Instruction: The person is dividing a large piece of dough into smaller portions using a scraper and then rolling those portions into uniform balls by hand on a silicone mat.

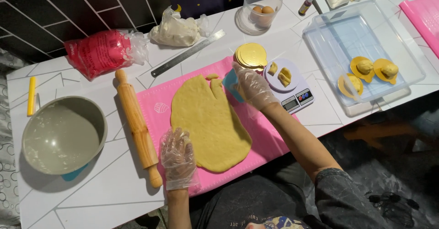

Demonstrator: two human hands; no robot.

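Your left hand [177, 158] lies flat, fingers spread and gripping nothing, on the pink mat [267, 140] at the lower left edge of the dough sheet [208, 123], while your right hand [250, 86] closes its gloved fingers around a teal scraper [230, 80] at the sheet's upper right edge. The risk here, as I judge it, is tearing: the sheet looks thin, and a blade dragged sideways instead of pressed down could stretch or rip it, all the more if the mat slides because your left hand is only resting there. Your right wrist also works just beside the kitchen scale [291, 85], which carries small dough pieces [284, 76], and near the stack of gold discs [250, 56]; a careless sweep could knock either. The rolling pin [137, 126] lies just off the mat's left side and could roll if bumped. The dough sheet itself sits in the middle of the mat, pale yellow, long and uneven in outline, smooth on top, with a notch and a small loose-looking tab at its upper edge where the scraper is. I cannot tell whether it sticks to the mat.
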